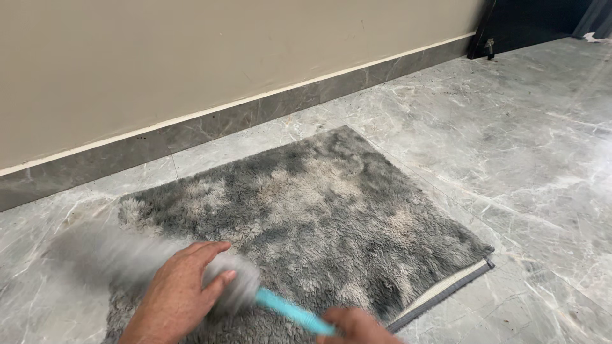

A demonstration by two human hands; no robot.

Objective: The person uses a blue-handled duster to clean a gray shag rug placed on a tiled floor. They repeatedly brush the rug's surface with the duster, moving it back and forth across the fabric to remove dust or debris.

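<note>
Shaggy rug (306,210) — glossy marble-like floor (523,140).

Only the person's two bare hands show, at the bottom edge. The left hand (178,290) is seen from the back to the wrist, with no sleeve, ring, watch or glove. The right hand (358,325) is blurred, mostly cut off, and equally unclothed.

Soft, even daylight filled the scene, with pale glare on the marble floor (542,146) at right. Shadows were faint. The grey duster head (127,258) was smeared by motion blur, while the shaggy rug (331,204) and wall (191,57) stayed sharp.
</note>
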